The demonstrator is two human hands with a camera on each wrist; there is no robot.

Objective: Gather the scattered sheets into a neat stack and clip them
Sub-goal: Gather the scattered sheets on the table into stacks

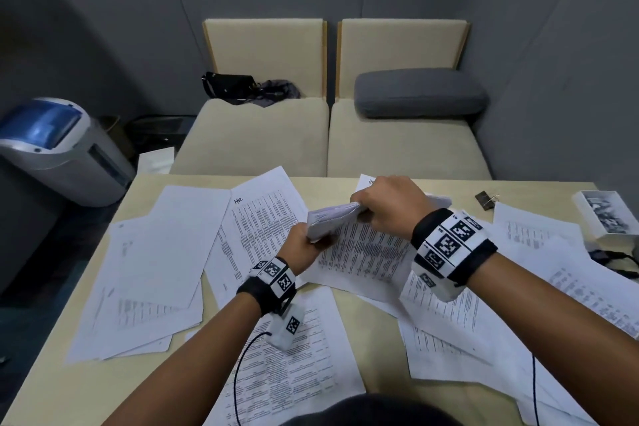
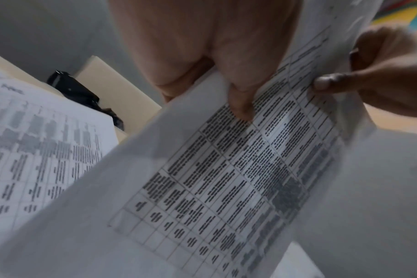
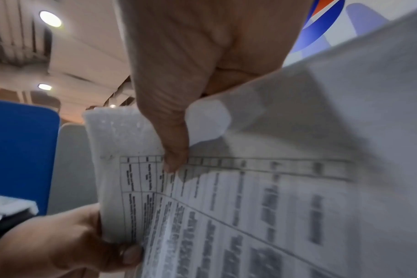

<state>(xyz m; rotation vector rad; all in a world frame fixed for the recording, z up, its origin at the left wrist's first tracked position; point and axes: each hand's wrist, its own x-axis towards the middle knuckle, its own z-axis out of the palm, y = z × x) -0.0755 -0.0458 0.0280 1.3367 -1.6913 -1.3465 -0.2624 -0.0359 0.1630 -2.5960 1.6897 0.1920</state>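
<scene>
Left hand (image 1: 304, 244): fingers pinching the bundle's near corner.
Right hand (image 1: 387, 204): fingers curled, gripping the bundle's far end.
Sheet bundle (image 1: 332, 220): between both hands, above the table (image 1: 345, 183).

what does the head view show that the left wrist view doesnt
Only the head view shows the table with sheets scattered across it, the binder clip at its far right, the small box, the sofa and the grey cushion.

Only the left wrist view shows the printed table grid on the held sheets close up.

Both show the left hand and right hand gripping that bundle, and the black bag.
</scene>
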